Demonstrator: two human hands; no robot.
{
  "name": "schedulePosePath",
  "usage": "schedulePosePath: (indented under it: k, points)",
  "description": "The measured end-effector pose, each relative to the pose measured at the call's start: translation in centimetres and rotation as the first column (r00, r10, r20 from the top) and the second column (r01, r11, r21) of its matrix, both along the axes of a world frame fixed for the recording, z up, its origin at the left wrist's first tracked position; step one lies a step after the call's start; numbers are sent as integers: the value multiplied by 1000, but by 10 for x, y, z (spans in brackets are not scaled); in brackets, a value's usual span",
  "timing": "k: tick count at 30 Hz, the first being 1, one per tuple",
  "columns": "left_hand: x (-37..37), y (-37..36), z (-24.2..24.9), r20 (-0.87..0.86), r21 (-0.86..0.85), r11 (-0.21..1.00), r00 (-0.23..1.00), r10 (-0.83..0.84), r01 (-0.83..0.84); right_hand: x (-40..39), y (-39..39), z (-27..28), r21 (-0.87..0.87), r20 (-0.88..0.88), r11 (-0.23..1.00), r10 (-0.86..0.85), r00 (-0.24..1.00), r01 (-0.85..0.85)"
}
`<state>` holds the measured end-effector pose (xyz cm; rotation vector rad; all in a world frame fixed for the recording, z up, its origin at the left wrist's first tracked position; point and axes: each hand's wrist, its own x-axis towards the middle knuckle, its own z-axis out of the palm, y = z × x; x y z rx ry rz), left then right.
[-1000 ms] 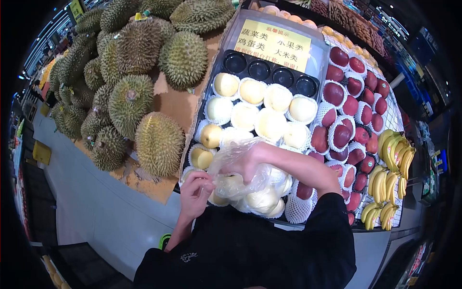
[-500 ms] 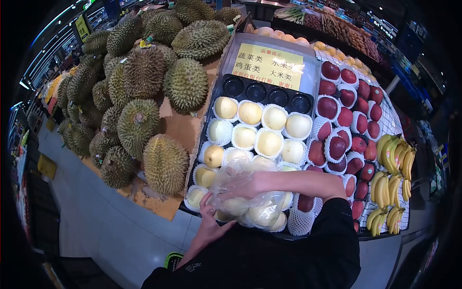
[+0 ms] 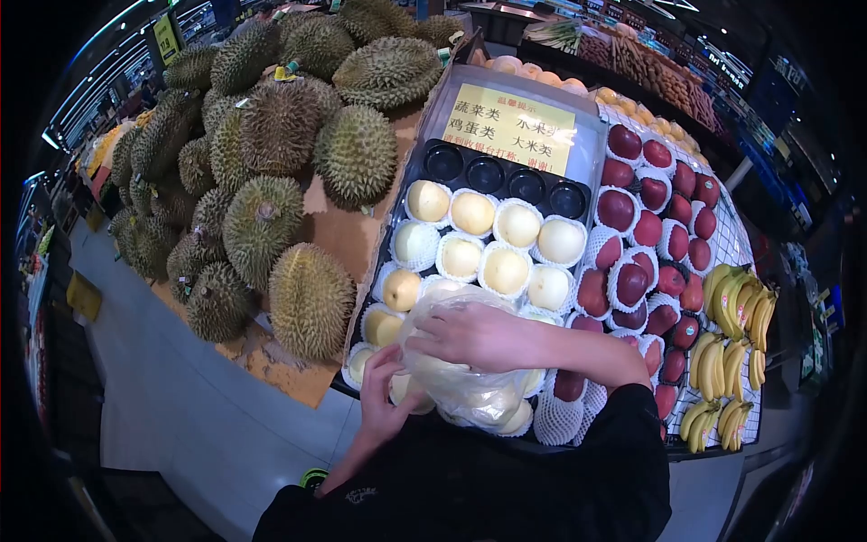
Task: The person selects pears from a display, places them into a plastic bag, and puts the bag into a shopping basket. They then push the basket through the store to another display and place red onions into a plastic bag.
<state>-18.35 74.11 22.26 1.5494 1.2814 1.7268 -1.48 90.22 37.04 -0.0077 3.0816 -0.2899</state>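
A clear plastic bag [image 3: 479, 397] with pale round fruit inside, which look like pears, rests on the near end of the pear tray [image 3: 354, 312]. My right hand [image 3: 465, 336] lies over the top of the bag, its fingers curled round the gathered plastic. On the bag's left side, my left hand [image 3: 386, 390] pinches its edge with bent fingers. Just beyond the bag are rows of pale pears [image 3: 461, 257] in white foam nets. The bag and my right arm cover some of the nearest fruit.
Durians [image 3: 312, 301] are piled on cardboard at the left. Red apples [image 3: 617, 210] in foam nets fill the right side, with bananas [image 3: 709, 366] beyond them. A yellow sign [image 3: 510, 126] stands behind several black tray cups [image 3: 526, 187].
My right hand, earlier seen through the plastic, has come up and now shows on top of the bag. My left hand has shifted slightly and stays at the bag's left edge.
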Motion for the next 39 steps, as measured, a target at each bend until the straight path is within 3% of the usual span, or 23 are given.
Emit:
schedulePosePath:
  k: [1,4,6,8,9,10,12,16,18,19,21,22,24,26,28,29,32,34,36,39]
  points:
    - [-4,1,0,-260,-8,998,964,59,-63,2,0,6,17,-62,1000,4,998,-3]
    - [-5,6,14,-152,93,987,978,144,-131,7,19,27,-68,-148,995,-86,985,77]
    - [-13,7,27,-221,127,979,957,186,-160,13,43,30,-239,-261,967,-149,954,86]
    - [-21,8,32,-377,113,983,909,179,-147,21,58,42,-369,-260,918,-249,933,142]
    - [-23,9,32,-370,94,985,913,173,-148,25,67,33,-493,-355,866,-292,888,88]
    - [-22,8,32,-367,87,985,915,169,-147,29,72,29,-623,-344,777,-371,862,86]
    - [-20,8,34,-353,44,987,922,161,-155,31,85,28,-662,-399,745,-438,806,77]
    - [-11,3,32,-367,45,988,918,152,-146,22,127,13,-822,-358,544,-722,593,167]
    - [-7,-2,28,-357,16,992,926,123,-125,7,160,3,-772,-401,558,-800,446,306]
    - [-3,-5,28,-356,21,991,925,132,-133,-1,182,-6,-768,-405,564,-794,453,302]
    - [1,-8,32,-370,38,995,924,100,-92,-19,221,-22,-679,-439,541,-841,317,496]
    - [2,-8,34,-373,47,993,921,114,-104,-27,231,-25,-677,-447,553,-833,325,486]
    - [3,-11,37,-441,97,994,894,81,-42,-44,251,-28,-504,-475,603,-791,385,618]
    - [1,-14,43,-477,120,991,872,112,-61,-54,274,-33,-469,-463,668,-743,484,577]
    - [-3,-17,44,-505,116,990,854,124,-76,-63,295,-33,-147,-427,788,-596,680,598]
    - [-5,-19,45,-504,120,988,852,143,-95,-68,298,-27,-107,-353,806,-578,735,583]
    - [-7,-25,46,-517,76,985,838,174,-157,-83,306,-16,9,-236,852,-508,829,524]
    - [-7,-28,46,-496,18,983,852,168,-183,-93,304,-2,31,-142,840,-532,835,541]
    - [-8,-29,49,-501,-4,982,850,161,-189,-106,313,5,288,40,804,-553,833,520]
    - [-12,-30,50,-501,-14,980,850,165,-199,-112,320,17,358,128,787,-574,809,502]
